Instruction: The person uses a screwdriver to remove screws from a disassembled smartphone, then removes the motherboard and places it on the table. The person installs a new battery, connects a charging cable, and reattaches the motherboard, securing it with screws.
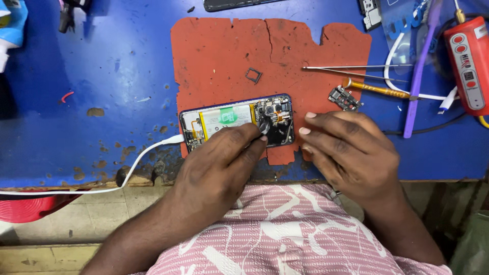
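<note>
Red device (pixel 467 63), purple stick (pixel 418 76), screwdriver (pixel 377 90) — blue table (pixel 91 76).

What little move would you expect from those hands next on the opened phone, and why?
Probably the left hand presses the small round dark part down into the opened phone: its fingertips pinch it right over the camera end, while the right hand steadies the phone's edge on the red mat.

Two bare hands, left hand (pixel 219 163) at 7 o'clock, right hand (pixel 349 153) at 5 o'clock. Forearms bare, no sleeves, rings or watch. Shirt (pixel 285 229) at 6 o'clock: pink-white fine stripes, white curvy line pattern.
</note>
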